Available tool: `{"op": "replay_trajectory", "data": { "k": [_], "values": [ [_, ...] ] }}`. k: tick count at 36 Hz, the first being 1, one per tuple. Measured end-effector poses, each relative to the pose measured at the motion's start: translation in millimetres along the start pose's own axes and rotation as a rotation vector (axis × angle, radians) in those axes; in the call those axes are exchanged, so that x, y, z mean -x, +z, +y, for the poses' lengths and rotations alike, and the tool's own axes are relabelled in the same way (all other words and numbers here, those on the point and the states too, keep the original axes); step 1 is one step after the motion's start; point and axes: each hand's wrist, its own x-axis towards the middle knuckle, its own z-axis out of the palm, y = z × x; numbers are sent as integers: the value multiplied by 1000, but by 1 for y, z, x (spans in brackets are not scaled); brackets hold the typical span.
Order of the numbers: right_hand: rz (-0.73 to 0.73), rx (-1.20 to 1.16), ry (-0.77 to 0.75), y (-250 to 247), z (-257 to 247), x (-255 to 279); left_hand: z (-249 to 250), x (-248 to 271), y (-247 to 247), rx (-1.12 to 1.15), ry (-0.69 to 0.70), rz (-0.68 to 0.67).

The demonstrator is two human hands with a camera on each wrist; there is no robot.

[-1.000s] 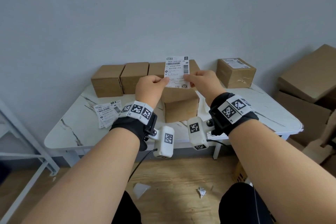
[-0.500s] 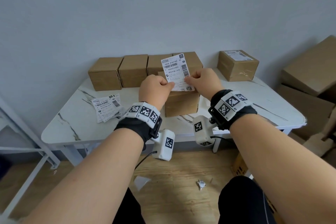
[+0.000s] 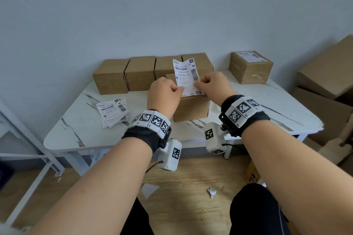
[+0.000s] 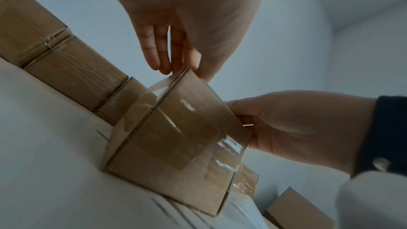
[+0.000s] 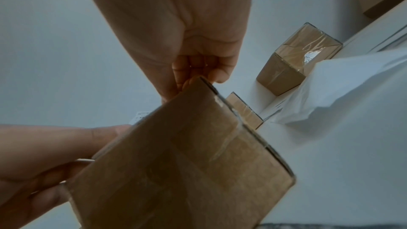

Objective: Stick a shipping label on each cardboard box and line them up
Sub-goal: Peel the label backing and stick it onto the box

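A white shipping label (image 3: 187,76) stands tilted over a plain cardboard box (image 3: 191,108) in the middle of the table. My left hand (image 3: 179,89) pinches the label's lower left edge and my right hand (image 3: 196,85) pinches its lower right edge. The label's bottom edge sits at the box's near top edge, while its upper part is still raised. From the left wrist, my left fingers (image 4: 163,62) show at the box's top corner (image 4: 185,72). In the right wrist view, my right fingers (image 5: 198,74) are curled at the box's (image 5: 187,163) top edge.
Several plain boxes (image 3: 140,72) stand in a row along the wall behind. One box with a label on top (image 3: 250,66) stands at the back right. A loose pile of labels (image 3: 112,111) lies on the white table (image 3: 76,135) at left. Large cartons (image 3: 324,74) are stacked at right.
Both hands have brought the label down from in front of the back row to the top of the middle box. Its lower edge now meets the box.
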Motion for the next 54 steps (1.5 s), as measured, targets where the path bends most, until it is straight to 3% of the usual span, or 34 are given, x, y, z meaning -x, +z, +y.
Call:
{"op": "replay_trajectory", "data": {
  "k": [16, 24, 31, 39, 54],
  "values": [
    [45, 92, -44, 6, -1, 5, -1, 7, 3, -143, 106, 52],
    [121, 101, -82, 13, 4, 7, -2, 8, -2, -183, 93, 96],
    [117, 39, -20, 13, 9, 8, -2, 7, 1, -193, 196, 64],
    [99, -48, 18, 14, 11, 16, -5, 5, 3, -36, 128, 14],
    [53, -138, 36, 19, 11, 27, -1, 11, 1, -15, 67, -3]
  ]
}}
